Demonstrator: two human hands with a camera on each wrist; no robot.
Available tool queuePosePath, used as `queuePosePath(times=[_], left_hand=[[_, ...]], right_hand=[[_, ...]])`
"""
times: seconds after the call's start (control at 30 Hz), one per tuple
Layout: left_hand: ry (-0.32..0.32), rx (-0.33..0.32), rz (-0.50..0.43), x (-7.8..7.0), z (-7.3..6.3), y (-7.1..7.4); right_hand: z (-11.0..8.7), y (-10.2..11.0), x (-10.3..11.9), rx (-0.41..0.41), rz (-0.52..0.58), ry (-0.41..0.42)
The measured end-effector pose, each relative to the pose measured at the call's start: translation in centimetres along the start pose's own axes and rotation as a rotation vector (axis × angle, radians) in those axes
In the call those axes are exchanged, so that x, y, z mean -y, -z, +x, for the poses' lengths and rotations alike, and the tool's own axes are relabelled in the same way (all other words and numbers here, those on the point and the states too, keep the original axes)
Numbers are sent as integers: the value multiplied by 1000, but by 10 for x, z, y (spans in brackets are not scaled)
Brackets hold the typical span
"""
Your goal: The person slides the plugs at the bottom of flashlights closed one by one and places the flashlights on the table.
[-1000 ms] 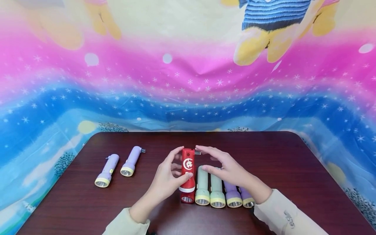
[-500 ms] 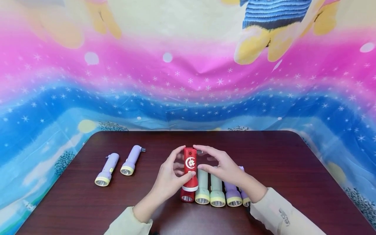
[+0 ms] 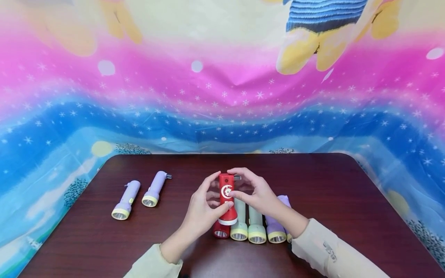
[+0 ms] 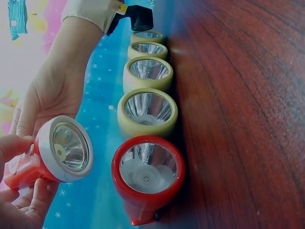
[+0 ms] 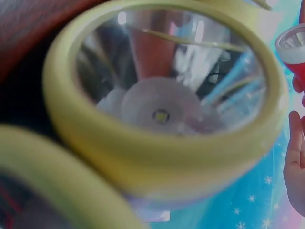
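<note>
My left hand (image 3: 203,208) grips a red flashlight (image 3: 227,212) with a white rim and a white moon print, thumb on its front. It is held above a row of flashlights, lens end toward me. My right hand (image 3: 262,197) pinches its upper part, thumb over the print and fingertips at the top by the folded-out plug prongs (image 3: 238,178). In the left wrist view the lens of the held flashlight (image 4: 69,148) faces the camera. Below it lies a second red flashlight (image 3: 221,231), mostly covered in the head view.
Beside the second red flashlight lie two green flashlights (image 3: 257,227) and two purple ones (image 3: 277,231), one mostly hidden by my right arm. Two lilac flashlights (image 3: 126,200) lie apart at the left of the dark wooden table (image 3: 87,239). A printed cloth (image 3: 222,96) hangs behind.
The held red flashlight has shifted slightly right and up with my left hand. My right hand has come left, its thumb moving from beside the flashlight onto its front.
</note>
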State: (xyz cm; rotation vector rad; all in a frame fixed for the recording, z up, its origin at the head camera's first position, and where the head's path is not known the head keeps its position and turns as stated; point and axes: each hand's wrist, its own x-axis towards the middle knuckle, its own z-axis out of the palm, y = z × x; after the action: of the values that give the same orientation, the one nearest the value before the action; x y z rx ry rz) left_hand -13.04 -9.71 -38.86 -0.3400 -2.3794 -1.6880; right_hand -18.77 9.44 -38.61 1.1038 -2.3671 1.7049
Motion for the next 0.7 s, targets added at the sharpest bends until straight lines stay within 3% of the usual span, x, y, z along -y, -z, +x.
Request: queuePosePath(times=[0.33,0.7], left_hand=[[-24,13,9,2,-1,2],[1,32,-2,3,-1,3]], right_hand=[[-3,-3,5,-51,27,-10],[-6,-6,2,-105,69,42]])
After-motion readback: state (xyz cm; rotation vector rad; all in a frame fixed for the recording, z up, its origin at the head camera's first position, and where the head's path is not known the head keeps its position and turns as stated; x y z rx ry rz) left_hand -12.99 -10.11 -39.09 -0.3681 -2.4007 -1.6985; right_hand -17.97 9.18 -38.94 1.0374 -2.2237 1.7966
